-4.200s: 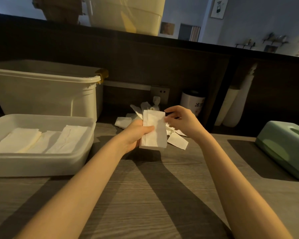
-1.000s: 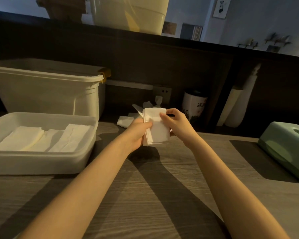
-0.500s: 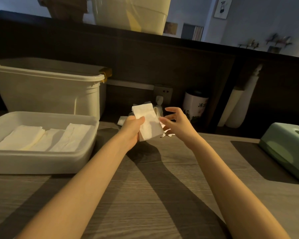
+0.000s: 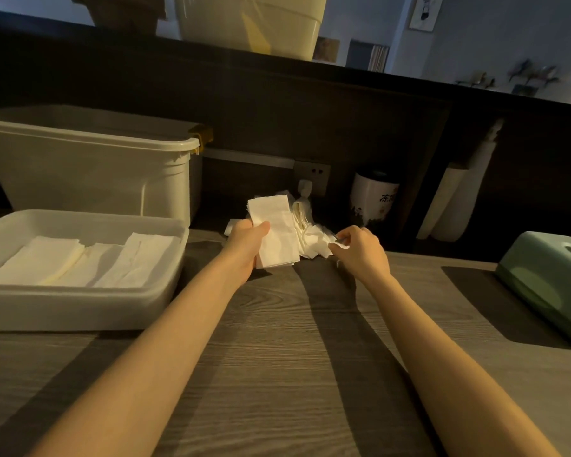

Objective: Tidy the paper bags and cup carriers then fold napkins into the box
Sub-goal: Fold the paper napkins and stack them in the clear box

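Above the table, right hand now off folded napkin, left hand gripping

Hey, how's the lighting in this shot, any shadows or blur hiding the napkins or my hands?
Head view: dim, warm light; both arms cast long dark shadows across the wooden table. The folded napkin in the left hand stays bright and readable. The right hand pinches at the loose napkin pile, whose edges blur together. Wide-angle bending curves the white box.
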The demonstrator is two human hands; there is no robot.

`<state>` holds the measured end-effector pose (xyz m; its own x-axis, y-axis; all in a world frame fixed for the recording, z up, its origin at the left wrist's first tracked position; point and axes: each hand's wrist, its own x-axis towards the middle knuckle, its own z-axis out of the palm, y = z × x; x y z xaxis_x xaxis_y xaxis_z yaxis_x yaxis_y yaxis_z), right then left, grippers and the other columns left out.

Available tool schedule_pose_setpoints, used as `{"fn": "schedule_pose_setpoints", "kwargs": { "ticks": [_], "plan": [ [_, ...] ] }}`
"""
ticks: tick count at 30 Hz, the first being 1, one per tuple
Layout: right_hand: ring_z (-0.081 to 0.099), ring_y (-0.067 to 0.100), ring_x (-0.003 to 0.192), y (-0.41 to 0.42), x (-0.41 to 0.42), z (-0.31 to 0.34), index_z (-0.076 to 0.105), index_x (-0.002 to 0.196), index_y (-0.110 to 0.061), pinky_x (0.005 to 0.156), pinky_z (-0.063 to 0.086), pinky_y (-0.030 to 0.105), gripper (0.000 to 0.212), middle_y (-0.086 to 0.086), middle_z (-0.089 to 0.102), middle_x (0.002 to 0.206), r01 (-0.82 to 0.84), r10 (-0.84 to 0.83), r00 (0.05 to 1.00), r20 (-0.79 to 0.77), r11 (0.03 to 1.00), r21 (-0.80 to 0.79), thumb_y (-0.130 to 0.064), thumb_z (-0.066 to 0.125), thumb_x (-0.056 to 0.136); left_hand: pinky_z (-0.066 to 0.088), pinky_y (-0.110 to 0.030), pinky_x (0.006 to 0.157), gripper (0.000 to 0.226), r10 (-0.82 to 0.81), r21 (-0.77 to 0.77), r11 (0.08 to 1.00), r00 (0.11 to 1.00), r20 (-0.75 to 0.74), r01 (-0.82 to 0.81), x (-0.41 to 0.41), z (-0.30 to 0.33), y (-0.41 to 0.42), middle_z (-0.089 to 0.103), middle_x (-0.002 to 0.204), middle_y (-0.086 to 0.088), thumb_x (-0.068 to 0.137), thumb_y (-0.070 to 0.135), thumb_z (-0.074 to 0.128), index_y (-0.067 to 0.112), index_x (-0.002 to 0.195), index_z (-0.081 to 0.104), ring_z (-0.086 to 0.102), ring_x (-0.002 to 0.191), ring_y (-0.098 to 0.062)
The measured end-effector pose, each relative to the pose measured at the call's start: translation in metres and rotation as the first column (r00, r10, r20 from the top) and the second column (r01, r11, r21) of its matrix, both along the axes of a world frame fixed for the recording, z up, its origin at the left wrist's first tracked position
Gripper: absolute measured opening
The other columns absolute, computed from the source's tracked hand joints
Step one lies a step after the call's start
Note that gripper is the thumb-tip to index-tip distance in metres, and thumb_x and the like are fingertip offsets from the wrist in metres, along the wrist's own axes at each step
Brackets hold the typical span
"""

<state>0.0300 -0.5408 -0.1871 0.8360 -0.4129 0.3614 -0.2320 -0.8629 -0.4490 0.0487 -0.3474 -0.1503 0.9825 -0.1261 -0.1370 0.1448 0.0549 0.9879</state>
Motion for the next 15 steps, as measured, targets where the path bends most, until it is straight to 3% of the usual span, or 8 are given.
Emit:
{"fn": "schedule_pose_setpoints", "kwargs": {
  "ticks": [4, 7, 11, 15],
  "plan": [
    [0.048, 0.026, 0.115, 0.005, 0.011, 0.001, 0.053, 0.127, -0.014, 0.091, 0.044, 0.036, 0.053, 0.009, 0.051, 0.127, 0.084, -0.089, 0.995, -0.041, 0.991, -0.105, -0.041, 0.065, 0.083, 0.046, -0.038, 0.085, 0.035, 0.003, 0.003, 1.0, 1.0, -0.002, -0.003, 0.001, -0.002, 0.0, 0.053, 0.127, -0.012, 0.098, 0.019, 0.045, 0.008, 0.132, 0.043, 0.054, 0.113, -0.027],
    [0.047, 0.029, 0.116, 0.006, 0.016, 0.0, 0.053, 0.124, -0.009, 0.092, 0.043, 0.038, 0.057, 0.011, 0.05, 0.126, 0.156, -0.163, 0.983, -0.079, 0.984, -0.091, -0.042, 0.068, 0.079, 0.046, -0.036, 0.083, 0.035, -0.007, -0.015, 1.0, 1.0, -0.005, 0.007, 0.002, -0.002, -0.001, 0.053, 0.124, -0.01, 0.098, 0.018, 0.045, 0.008, 0.131, 0.043, 0.054, 0.101, -0.022],
    [0.052, 0.028, 0.107, 0.009, 0.021, -0.004, 0.058, 0.114, -0.007, 0.085, 0.048, 0.039, 0.047, 0.011, 0.055, 0.117, 0.189, -0.188, 0.976, -0.113, 0.982, -0.003, -0.037, 0.067, 0.079, 0.046, -0.036, 0.084, 0.035, -0.013, -0.013, 1.0, 1.0, -0.008, 0.013, 0.003, -0.002, -0.001, 0.053, 0.124, -0.012, 0.098, 0.017, 0.045, 0.007, 0.131, 0.042, 0.054, 0.105, -0.025],
    [0.055, 0.025, 0.104, 0.01, 0.019, -0.008, 0.065, 0.113, -0.01, 0.079, 0.046, 0.033, 0.027, 0.009, 0.059, 0.115, 0.17, -0.17, 0.985, 0.002, 0.985, 0.029, -0.023, 0.058, 0.09, 0.046, -0.038, 0.085, 0.035, -0.013, -0.013, 1.0, 1.0, -0.012, 0.012, 0.004, -0.004, -0.001, 0.053, 0.124, -0.012, 0.098, 0.018, 0.046, 0.007, 0.131, 0.042, 0.054, 0.11, -0.028]
  ]
}}
